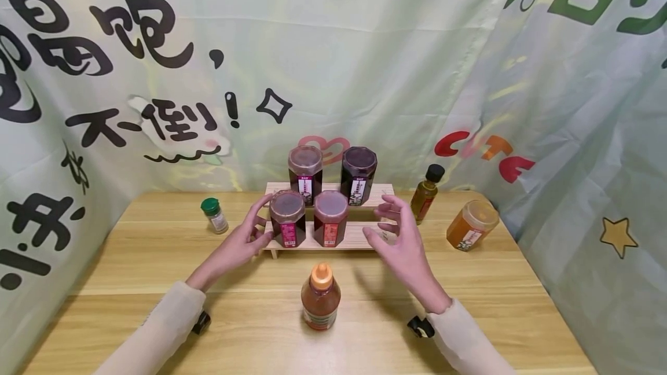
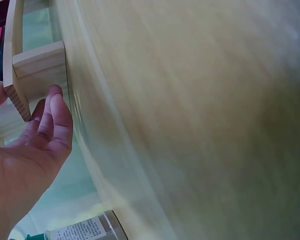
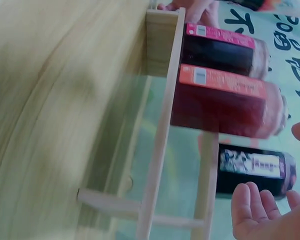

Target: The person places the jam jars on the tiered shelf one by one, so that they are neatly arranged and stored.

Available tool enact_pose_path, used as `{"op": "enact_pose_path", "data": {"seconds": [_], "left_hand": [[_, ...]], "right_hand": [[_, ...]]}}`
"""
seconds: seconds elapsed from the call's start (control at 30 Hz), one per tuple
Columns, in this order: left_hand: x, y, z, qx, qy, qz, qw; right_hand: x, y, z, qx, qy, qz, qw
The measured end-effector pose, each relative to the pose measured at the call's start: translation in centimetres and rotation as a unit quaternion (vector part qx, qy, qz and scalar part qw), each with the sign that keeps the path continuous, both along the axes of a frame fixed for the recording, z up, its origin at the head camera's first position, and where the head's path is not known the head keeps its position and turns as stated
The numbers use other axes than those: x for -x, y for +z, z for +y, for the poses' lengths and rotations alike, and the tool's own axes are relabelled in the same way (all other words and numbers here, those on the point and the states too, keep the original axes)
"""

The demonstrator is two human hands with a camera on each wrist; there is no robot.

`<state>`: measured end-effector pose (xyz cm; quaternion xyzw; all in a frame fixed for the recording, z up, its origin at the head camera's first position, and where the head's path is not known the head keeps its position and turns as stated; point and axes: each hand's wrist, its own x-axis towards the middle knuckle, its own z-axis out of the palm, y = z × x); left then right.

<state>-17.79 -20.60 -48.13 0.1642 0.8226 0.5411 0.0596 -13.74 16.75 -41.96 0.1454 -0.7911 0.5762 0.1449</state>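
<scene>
A two-step wooden rack point(image 1: 359, 237) stands on the table. On its lower step are a dark jar with a pink label point(image 1: 288, 219) and a red jar with an orange label point(image 1: 330, 219). The upper step carries two dark jars, the left jar point(image 1: 305, 172) and the right jar point(image 1: 358, 175). My left hand point(image 1: 245, 241) grips the rack's left end, thumb at the top of the step board point(image 2: 15, 60) and fingers around its edge. Beside the rack's right end, my right hand point(image 1: 403, 242) hovers with fingers spread and loosely bent, holding nothing.
An orange-capped sauce bottle point(image 1: 320, 300) stands in front of the rack, between the forearms. To the left is a green-capped shaker point(image 1: 215, 216). A black-capped oil bottle point(image 1: 426, 194) and an amber jar point(image 1: 472, 225) stand to the right. A printed cloth point(image 1: 365, 74) hangs behind.
</scene>
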Motion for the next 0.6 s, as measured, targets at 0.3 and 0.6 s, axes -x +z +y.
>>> {"op": "enact_pose_path", "data": {"seconds": [0.3, 0.6], "left_hand": [[0.2, -0.5, -0.3, 0.006, -0.017, 0.037, 0.9992], [0.2, -0.3, -0.1, 0.015, -0.002, 0.000, 0.9999]], "right_hand": [[-0.3, 0.4, 3.4, 0.015, -0.026, 0.038, 0.999], [-0.8, 1.1, 6.9, 0.038, -0.069, 0.052, 0.996]]}}
